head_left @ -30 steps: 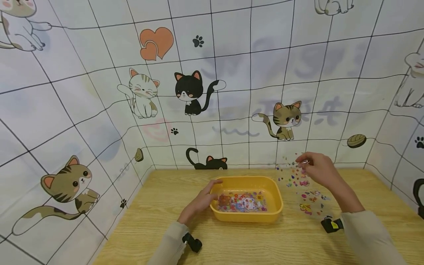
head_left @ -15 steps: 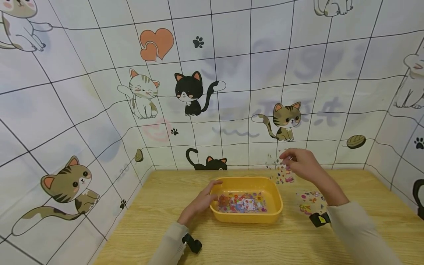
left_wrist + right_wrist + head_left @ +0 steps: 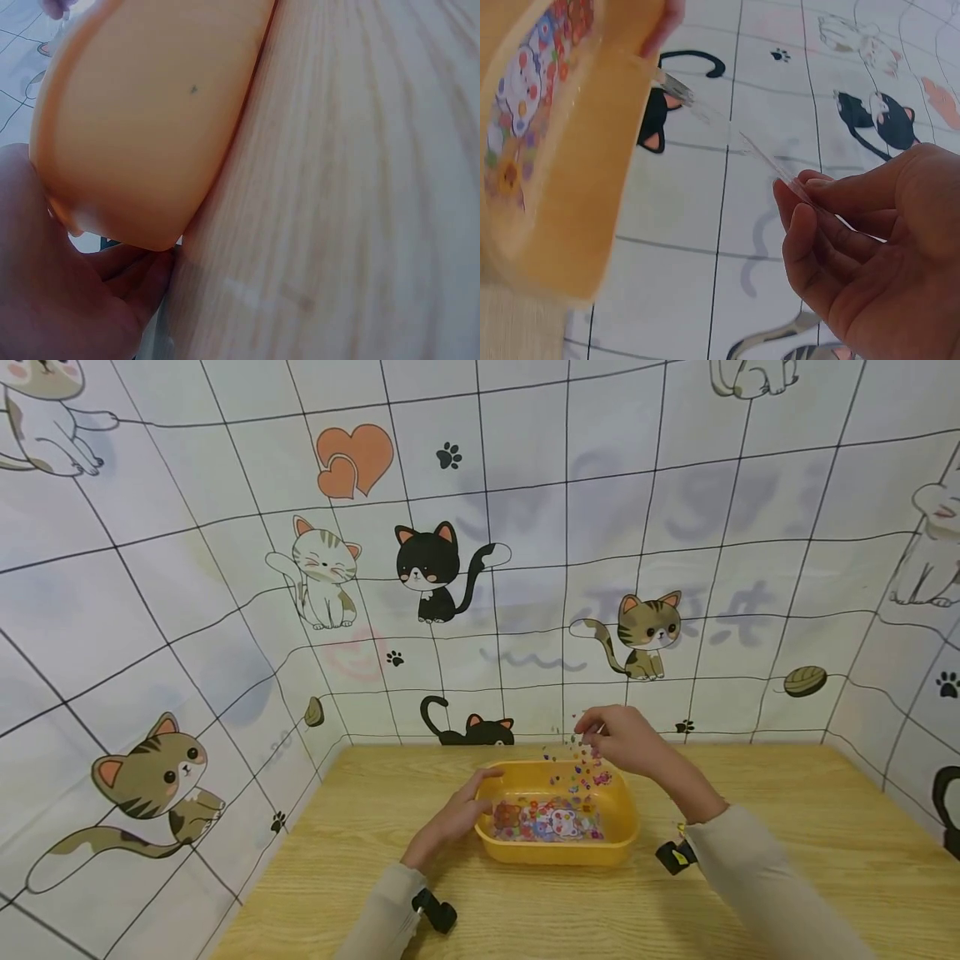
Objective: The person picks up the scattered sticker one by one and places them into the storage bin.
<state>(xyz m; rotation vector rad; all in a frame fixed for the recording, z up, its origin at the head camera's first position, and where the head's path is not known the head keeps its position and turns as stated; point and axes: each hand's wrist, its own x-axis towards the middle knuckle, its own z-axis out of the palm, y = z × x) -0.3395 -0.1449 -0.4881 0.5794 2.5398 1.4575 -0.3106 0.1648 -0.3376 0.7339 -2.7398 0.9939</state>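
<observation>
A yellow plastic tub [image 3: 555, 853] stands on the table, with printed sticker sheets [image 3: 564, 821] lying inside, showing a brown bear and a white animal. My left hand [image 3: 453, 817] grips its left end, thumb at the rim; in the left wrist view, fingers reach round the lower corner of the tub [image 3: 150, 112]. Between thumb and fingers, my right hand [image 3: 626, 745] pinches a clear sticker sheet [image 3: 581, 774] dotted with small colourful figures. The sheet hangs over the tub's back right part. Seen almost edge-on in the right wrist view, this sheet [image 3: 769, 159] looks thin and transparent.
Right of the tub, a sliver of another colourful sheet [image 3: 682, 830] shows beside the right wrist camera [image 3: 677, 856]; my forearm hides most of it. A cat-print wall covering [image 3: 525, 693] rises behind the wooden table [image 3: 525, 910].
My right hand has moved left with the clear sticker sheet, from the table's right side to over the tub. The sheet lying at right is now mostly covered. My left hand has stayed put.
</observation>
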